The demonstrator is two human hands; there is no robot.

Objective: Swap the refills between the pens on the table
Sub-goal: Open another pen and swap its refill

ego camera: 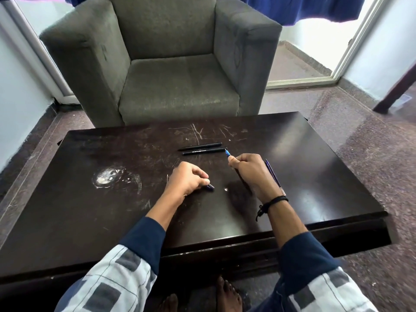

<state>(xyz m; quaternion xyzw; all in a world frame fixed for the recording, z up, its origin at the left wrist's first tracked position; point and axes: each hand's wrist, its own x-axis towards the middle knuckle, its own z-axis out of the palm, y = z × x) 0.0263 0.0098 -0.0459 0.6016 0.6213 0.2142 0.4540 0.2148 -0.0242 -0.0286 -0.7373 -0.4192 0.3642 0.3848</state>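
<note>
"What's on your screen?"

"I see a grey armchair [177, 64] behind a dark, scratched table [304, 158]. The right hand [248, 171] grips a blue-tipped pen part [227, 153], tip pointing away."

"And the left?"

"The left hand [188, 180] pinches a small dark piece [210, 187] against the tabletop. Beyond the hands I see two black pens side by side, the far one [200, 146] and the near one [203, 151]. A purple pen [273, 175] lies just right of the right hand."
</note>
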